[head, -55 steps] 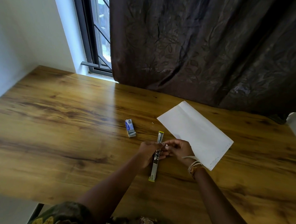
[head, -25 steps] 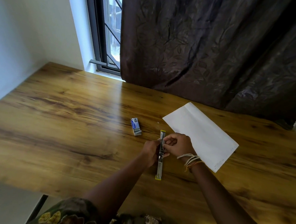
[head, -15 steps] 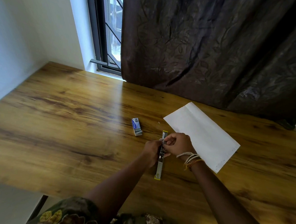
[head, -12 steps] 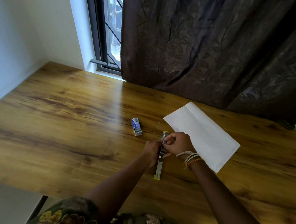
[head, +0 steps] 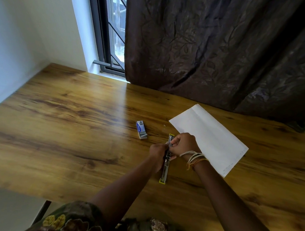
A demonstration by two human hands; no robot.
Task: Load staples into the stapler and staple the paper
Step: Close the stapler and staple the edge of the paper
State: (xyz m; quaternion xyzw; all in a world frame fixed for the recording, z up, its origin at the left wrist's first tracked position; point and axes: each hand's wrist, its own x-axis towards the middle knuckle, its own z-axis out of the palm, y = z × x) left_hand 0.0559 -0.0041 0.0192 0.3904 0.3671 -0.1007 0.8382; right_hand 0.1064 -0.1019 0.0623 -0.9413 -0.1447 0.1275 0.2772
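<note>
So the stapler [head: 165, 167] is lying flat on the table [head: 66, 127], swung fully open into one long strip, yellow tips at both ends, pointing roughly away from me. Both hands are bunched over its middle. My left hand [head: 157, 154] sits against the left side of it, fingers curled in around the metal, forearm coming up from the lower left. My right hand [head: 183, 144] is over the far half, knuckles up, fingertips pinched together right at the channel. Looks like there's something small in that pinch, but it's too tiny for me to say what it is. Wrist on that side has a bunch of string bracelets [head: 194, 157], and the forearm runs in from the lower right.

The staple box [head: 141, 132], blue and white, sits near the stapler on the left, not touching, with its tray poking out of the near end. The paper [head: 213, 136] lies flat at an angle just to the right, its near edge partly under my right wrist. Dark curtain [head: 225, 48] hangs behind the table, window [head: 112, 31] to its left.
</note>
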